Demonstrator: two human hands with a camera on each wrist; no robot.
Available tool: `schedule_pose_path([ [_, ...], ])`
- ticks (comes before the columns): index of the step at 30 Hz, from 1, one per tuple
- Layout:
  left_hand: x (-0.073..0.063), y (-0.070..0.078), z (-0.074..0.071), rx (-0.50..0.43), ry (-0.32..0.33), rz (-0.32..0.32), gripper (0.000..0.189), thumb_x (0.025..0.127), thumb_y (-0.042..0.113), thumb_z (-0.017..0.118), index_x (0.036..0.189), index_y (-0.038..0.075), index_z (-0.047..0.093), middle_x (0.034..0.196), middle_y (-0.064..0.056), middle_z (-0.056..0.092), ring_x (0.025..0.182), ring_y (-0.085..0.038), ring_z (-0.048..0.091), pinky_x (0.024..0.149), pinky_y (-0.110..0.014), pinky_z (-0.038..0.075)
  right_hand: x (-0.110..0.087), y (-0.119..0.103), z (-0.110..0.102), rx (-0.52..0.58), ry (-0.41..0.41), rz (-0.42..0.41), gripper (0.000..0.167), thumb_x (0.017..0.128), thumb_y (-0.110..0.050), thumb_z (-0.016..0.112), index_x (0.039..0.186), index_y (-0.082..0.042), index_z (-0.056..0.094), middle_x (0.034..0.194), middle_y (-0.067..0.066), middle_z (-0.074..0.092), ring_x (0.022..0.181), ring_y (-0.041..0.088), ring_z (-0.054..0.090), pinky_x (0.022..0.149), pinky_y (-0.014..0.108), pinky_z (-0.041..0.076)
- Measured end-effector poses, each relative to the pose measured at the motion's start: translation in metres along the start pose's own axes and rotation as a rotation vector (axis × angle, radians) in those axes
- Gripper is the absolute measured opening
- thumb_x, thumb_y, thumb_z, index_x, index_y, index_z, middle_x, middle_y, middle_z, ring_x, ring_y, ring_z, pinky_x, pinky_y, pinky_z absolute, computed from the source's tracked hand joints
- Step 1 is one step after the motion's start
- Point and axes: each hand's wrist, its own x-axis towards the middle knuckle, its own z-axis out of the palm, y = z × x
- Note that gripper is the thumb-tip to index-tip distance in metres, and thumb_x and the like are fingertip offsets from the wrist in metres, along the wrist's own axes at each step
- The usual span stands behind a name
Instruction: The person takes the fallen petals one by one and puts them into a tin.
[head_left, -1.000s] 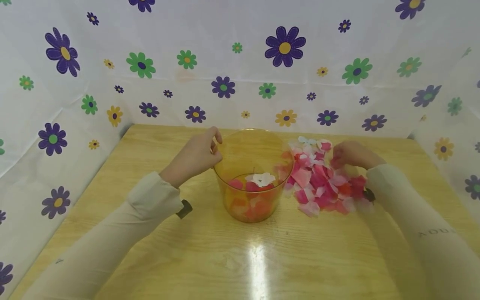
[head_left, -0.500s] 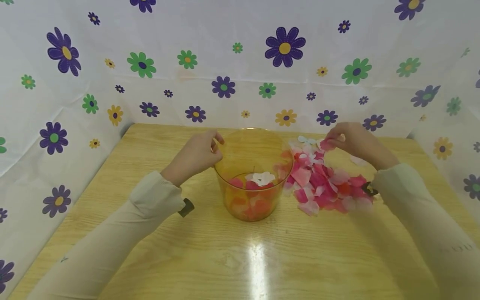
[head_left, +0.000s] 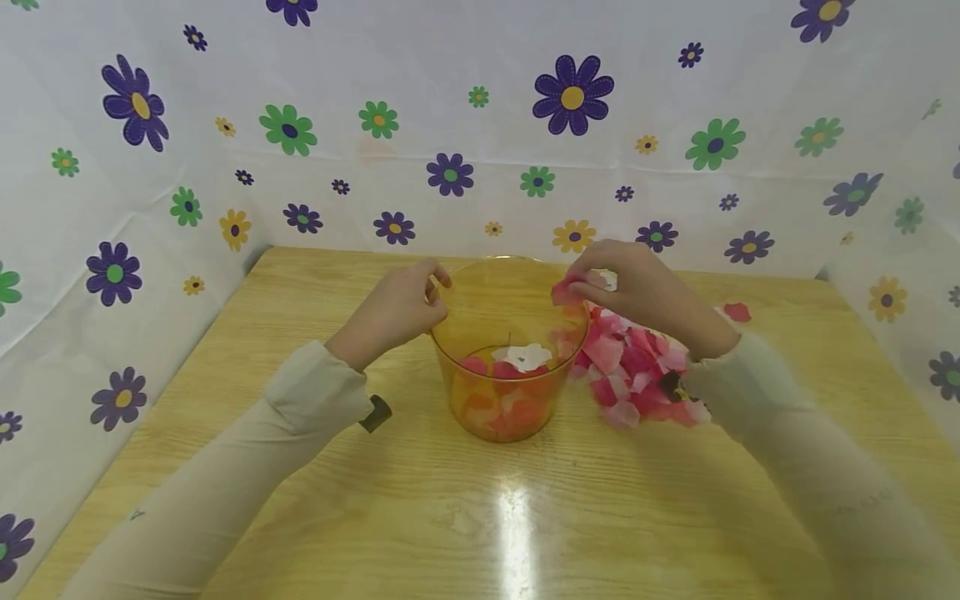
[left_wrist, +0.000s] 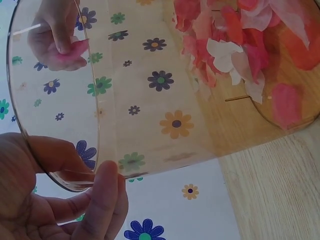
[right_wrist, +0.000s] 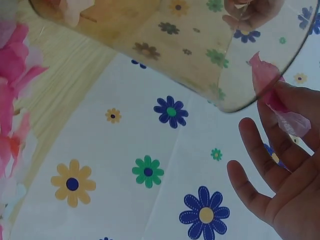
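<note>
A clear amber plastic bucket [head_left: 504, 317] stands upright mid-table, with pink, red and white petals [head_left: 517, 408] at its bottom. My left hand [head_left: 397, 312] pinches the bucket's rim on its left side; the left wrist view shows thumb and fingers [left_wrist: 102, 200] on either side of the wall. At the right of the rim, my right hand [head_left: 637, 287] pinches a few pink petals [right_wrist: 272, 87] between thumb and forefinger, its other fingers spread. To the right of the bucket lies a heap of pink, red and white petals [head_left: 626, 358], partly hidden by my right hand and wrist.
A wooden table [head_left: 360, 517] carries everything. White cloth with purple, green and yellow flowers [head_left: 450, 175] rises behind it and along both sides. One red petal [head_left: 737, 312] lies apart at the right, beyond my right wrist.
My right hand has picked petals up from the back of the heap and moved left with them to the bucket's rim. My left hand has kept its hold on the rim.
</note>
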Motion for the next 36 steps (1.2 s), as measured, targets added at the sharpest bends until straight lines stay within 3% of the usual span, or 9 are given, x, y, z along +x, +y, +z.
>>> schedule_pose_path([
  [8,0.0,0.0,0.0,-0.002,-0.004,-0.003,0.036,0.082,0.008,0.051,0.118,0.006,0.052,0.09,-0.011,0.059,0.066,-0.019,0.054,0.054,-0.023,0.04,0.01,-0.013,0.017,-0.001,-0.093,-0.056,0.017,0.084,-0.013,0.069,0.099,-0.008,0.068,0.101,0.006,0.069,0.101,0.023,0.063,0.091,0.04,0.05],
  [15,0.0,0.001,0.002,-0.01,-0.014,-0.008,0.038,0.082,0.008,0.051,0.12,0.006,0.051,0.092,-0.011,0.059,0.067,-0.019,0.056,0.054,-0.023,0.042,-0.002,-0.007,0.006,-0.014,-0.019,-0.058,0.016,0.084,-0.013,0.068,0.098,-0.007,0.067,0.1,0.008,0.069,0.102,0.024,0.062,0.093,0.042,0.049],
  [20,0.0,0.0,0.001,-0.02,-0.012,-0.017,0.038,0.081,0.008,0.05,0.12,0.006,0.051,0.093,-0.011,0.059,0.069,-0.019,0.055,0.056,-0.023,0.042,-0.02,0.011,-0.012,-0.047,0.069,0.011,0.016,0.084,-0.01,0.067,0.099,-0.005,0.067,0.097,0.008,0.07,0.101,0.026,0.063,0.09,0.045,0.049],
  [23,-0.001,0.0,0.0,-0.006,-0.008,-0.025,0.037,0.082,0.009,0.05,0.12,0.007,0.052,0.095,-0.011,0.059,0.073,-0.02,0.055,0.058,-0.024,0.043,-0.031,0.025,-0.02,-0.056,0.082,0.089,0.016,0.084,-0.009,0.067,0.099,-0.005,0.068,0.097,0.01,0.069,0.102,0.029,0.062,0.091,0.048,0.048],
  [29,-0.002,0.0,-0.002,0.047,-0.013,-0.008,0.037,0.086,0.011,0.049,0.121,0.005,0.058,0.108,-0.012,0.064,0.081,-0.022,0.055,0.061,-0.024,0.043,-0.051,0.054,-0.028,-0.069,0.011,0.278,0.019,0.087,-0.014,0.064,0.104,-0.005,0.066,0.105,0.015,0.067,0.11,0.034,0.057,0.095,0.055,0.043],
  [36,-0.001,0.006,-0.005,0.047,-0.028,-0.039,0.034,0.087,0.012,0.052,0.118,0.004,0.061,0.108,-0.013,0.066,0.08,-0.022,0.057,0.059,-0.024,0.045,-0.069,0.088,-0.028,-0.129,-0.08,0.351,0.022,0.089,-0.016,0.062,0.107,-0.003,0.066,0.105,0.018,0.067,0.104,0.036,0.059,0.091,0.056,0.045],
])
